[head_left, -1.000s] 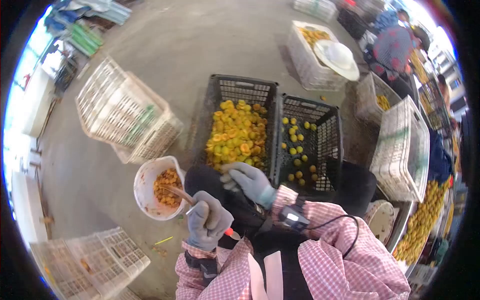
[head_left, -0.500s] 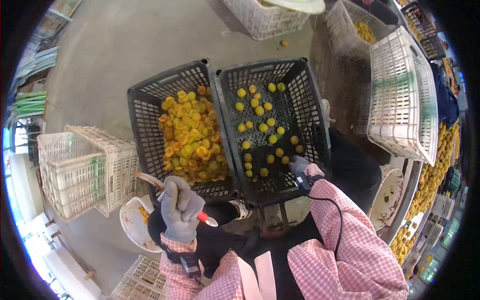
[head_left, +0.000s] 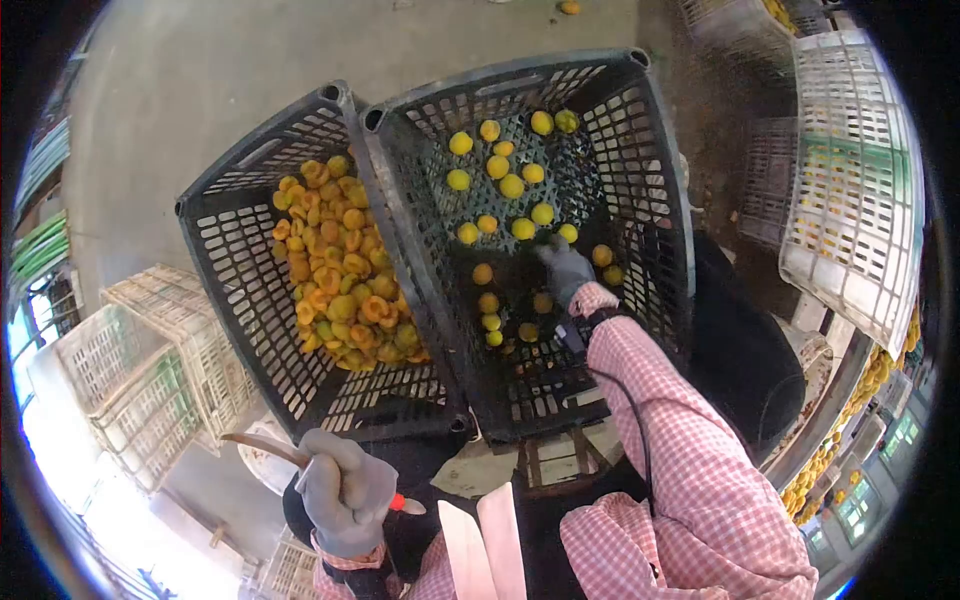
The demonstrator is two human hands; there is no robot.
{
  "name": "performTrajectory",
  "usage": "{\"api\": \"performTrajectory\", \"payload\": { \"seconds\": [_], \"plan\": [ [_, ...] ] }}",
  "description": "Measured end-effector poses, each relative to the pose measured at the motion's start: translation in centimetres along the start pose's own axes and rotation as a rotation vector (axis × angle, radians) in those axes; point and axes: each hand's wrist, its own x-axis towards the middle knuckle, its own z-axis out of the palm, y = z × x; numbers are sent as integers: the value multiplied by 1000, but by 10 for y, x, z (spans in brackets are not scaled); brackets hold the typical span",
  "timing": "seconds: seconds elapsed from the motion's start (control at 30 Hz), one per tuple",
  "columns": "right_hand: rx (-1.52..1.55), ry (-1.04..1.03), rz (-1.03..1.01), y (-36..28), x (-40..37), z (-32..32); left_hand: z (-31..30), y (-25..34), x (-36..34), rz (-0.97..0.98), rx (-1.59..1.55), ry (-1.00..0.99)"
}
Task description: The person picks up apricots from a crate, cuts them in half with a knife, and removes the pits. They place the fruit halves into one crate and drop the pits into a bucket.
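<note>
Both hands wear grey gloves. My left hand [head_left: 347,492] is closed around a small tool with a curved brown end [head_left: 262,445] on one side and a red band [head_left: 398,502] with a pale, rounded tip on the other. My right hand [head_left: 566,268] reaches down into the right black crate [head_left: 508,72], among whole yellow-green apricots [head_left: 522,229]; its fingertips point at the crate floor and are partly hidden, so I cannot tell whether they grip an apricot. Alongside, the left black crate [head_left: 232,270] holds a heap of split orange-yellow apricots [head_left: 345,262].
White crates [head_left: 130,370] stand at the left, and a large white crate [head_left: 850,190] leans at the right. A lone apricot [head_left: 569,7] lies on the floor beyond the crates. More yellow fruit [head_left: 825,450] lines the far right side.
My right hand has moved deeper into the right crate, toward its middle. My left hand keeps the tool and sits lower in view. The crates appear larger and closer as the view has shifted.
</note>
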Motion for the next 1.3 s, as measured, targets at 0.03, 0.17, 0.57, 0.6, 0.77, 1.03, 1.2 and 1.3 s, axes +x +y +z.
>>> {"api": "performTrajectory", "payload": {
  "seconds": [0.03,0.17,0.57,0.6,0.77,1.03,1.2,1.3],
  "plan": [
    [22,-94,-21,5,10,-6,2,-1,2,-5,-9,-6],
    [1131,-315,-8,5,4,-36,4,0,5,-35,-44,9],
    [960,-260,62,53,-57,-2,1,-1,-10,0,42,-2],
    [484,-192,170,53,-64,-9,-1,-1,-12,-1,39,-2],
    [115,-326,426,65,-89,-9,-4,-4,-11,2,-31,-49],
    [357,-156,314,32,-69,28,-3,-8,-3,-16,42,-54],
    [172,317,316,70,-63,54,-4,-9,-2,-22,76,-51],
    [172,482,442,29,-56,-27,0,-10,2,-7,109,-143]
  ]
}}
